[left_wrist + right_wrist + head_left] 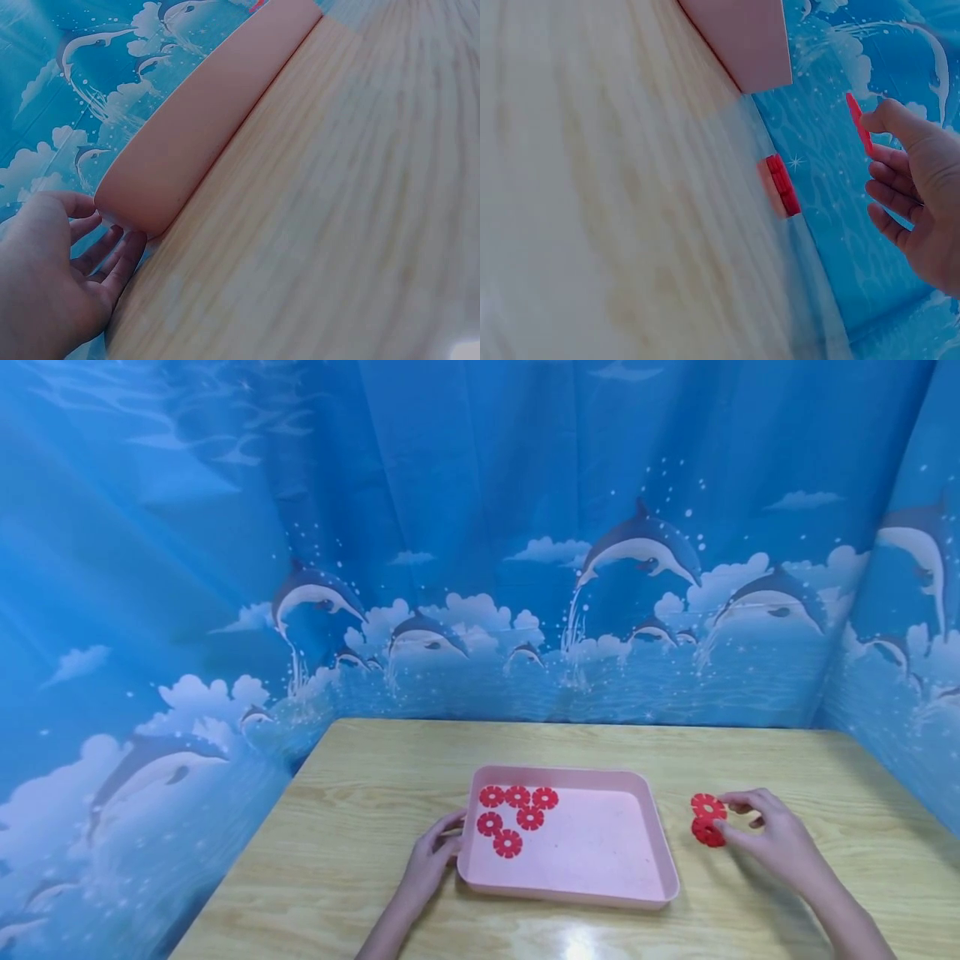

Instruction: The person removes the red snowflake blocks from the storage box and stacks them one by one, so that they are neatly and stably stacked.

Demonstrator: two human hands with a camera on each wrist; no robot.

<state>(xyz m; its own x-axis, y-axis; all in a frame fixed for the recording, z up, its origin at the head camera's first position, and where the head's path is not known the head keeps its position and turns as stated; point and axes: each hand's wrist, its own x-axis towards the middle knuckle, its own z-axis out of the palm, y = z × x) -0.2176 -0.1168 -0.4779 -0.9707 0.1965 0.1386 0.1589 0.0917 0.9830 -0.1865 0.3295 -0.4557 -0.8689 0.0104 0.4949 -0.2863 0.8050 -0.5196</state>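
A pink tray [592,843] lies on the wooden table, with several red notched discs [507,843] grouped in its left part. My left hand [429,860] rests against the tray's left side; in the left wrist view the fingers of that hand [67,262] touch the tray's corner [142,202]. To the right of the tray, my right hand [776,839] pinches a red disc [708,807] between thumb and finger. Below it is a small stack of red discs [707,833] on the table. The right wrist view shows the hand [922,180] holding the disc [859,124] above and apart from the stack [782,185].
The wooden table [375,777] extends around the tray on all sides. Behind it and along both sides hangs a blue curtain [480,527] printed with dolphins and clouds.
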